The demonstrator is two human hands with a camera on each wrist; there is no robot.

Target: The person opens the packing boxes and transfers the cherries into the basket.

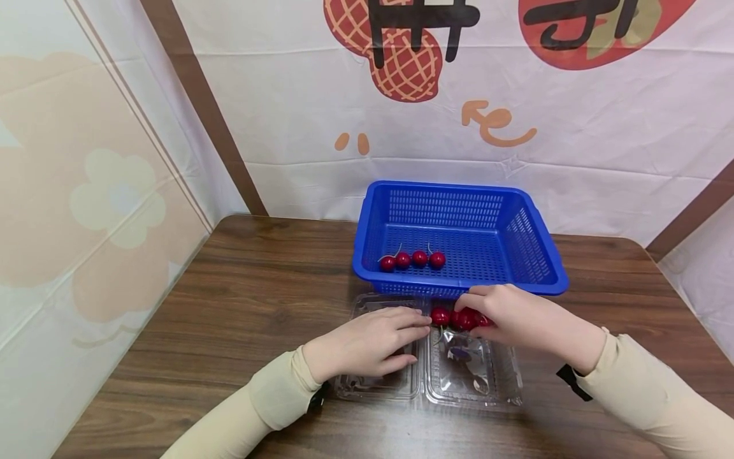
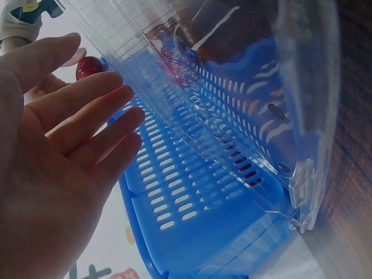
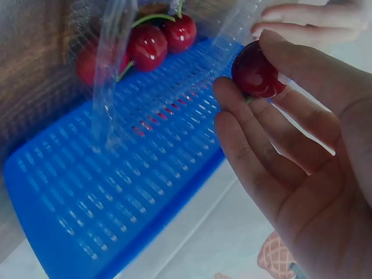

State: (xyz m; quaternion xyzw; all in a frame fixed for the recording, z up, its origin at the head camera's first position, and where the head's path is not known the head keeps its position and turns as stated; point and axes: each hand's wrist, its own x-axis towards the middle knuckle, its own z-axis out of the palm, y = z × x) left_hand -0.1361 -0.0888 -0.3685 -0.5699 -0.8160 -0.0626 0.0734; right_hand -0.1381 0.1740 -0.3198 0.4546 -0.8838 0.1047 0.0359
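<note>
- Cherries (image 1: 438, 259): glossy deep red, with green stems (image 3: 152, 16).
- Basket (image 1: 476, 255): solid blue, patterned with rows of slots.
- Plastic container (image 1: 467, 376): colourless, see-through.
- Table (image 1: 275, 274): brown, streaked with darker wood grain.
- Sleeves (image 1: 648, 382): plain cream.
- Wall cloth (image 1: 287, 121): white, printed with red peanuts (image 1: 406, 69) latticed in pale orange and bold black strokes (image 1: 430, 16).

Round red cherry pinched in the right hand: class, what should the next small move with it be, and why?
Probably lower the round, glossy red cherry into the clear rectangular plastic container and release it: the right hand pinches it close to the container, where other red cherries already lie.
</note>
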